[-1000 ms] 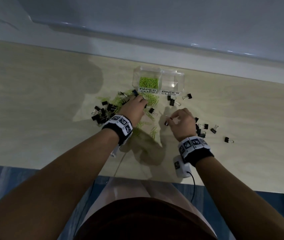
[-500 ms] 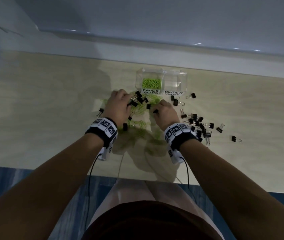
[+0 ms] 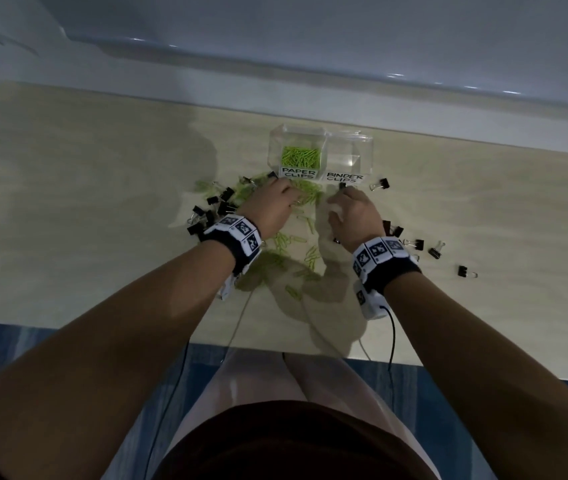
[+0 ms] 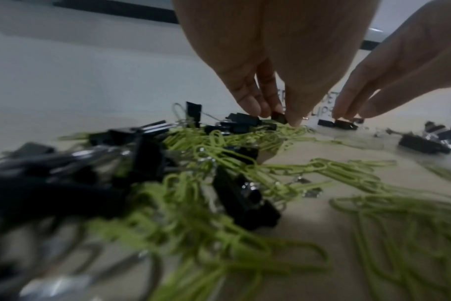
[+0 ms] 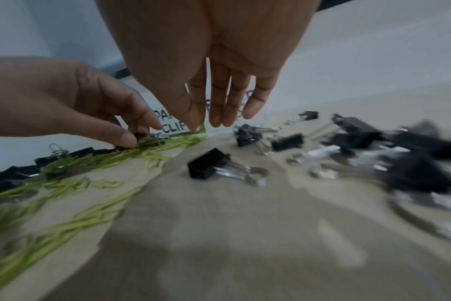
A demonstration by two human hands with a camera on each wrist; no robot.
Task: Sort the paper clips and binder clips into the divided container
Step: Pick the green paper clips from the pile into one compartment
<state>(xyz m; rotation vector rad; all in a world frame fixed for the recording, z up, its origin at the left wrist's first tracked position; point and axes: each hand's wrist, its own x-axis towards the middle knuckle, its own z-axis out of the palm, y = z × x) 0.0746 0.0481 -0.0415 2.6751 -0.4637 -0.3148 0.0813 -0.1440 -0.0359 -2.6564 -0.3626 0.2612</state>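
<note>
A clear divided container (image 3: 320, 147) stands at the back of the table. Its left cell, labelled PAPER CLIPS, holds green paper clips (image 3: 300, 156); the right cell, labelled BINDER CLIPS, looks empty. Just in front of it, my left hand (image 3: 287, 192) pinches a black binder clip (image 4: 278, 117) at the edge of a mixed heap of green paper clips (image 4: 219, 146). My right hand (image 5: 209, 124) hovers beside it with straight fingers pointing down, tips near loose binder clips (image 4: 340, 123). It holds nothing.
Black binder clips lie in a pile (image 3: 213, 209) left of my left wrist, and others are scattered (image 3: 414, 242) right of my right wrist. One lone binder clip (image 5: 209, 166) sits under my right palm. The wall runs behind the container; wrist cables hang over the table's front edge (image 3: 275, 344).
Both hands have moved forward to the container's front. The right hand came up from nearer the table's front edge, and its fingers have straightened. The left hand now pinches a binder clip.
</note>
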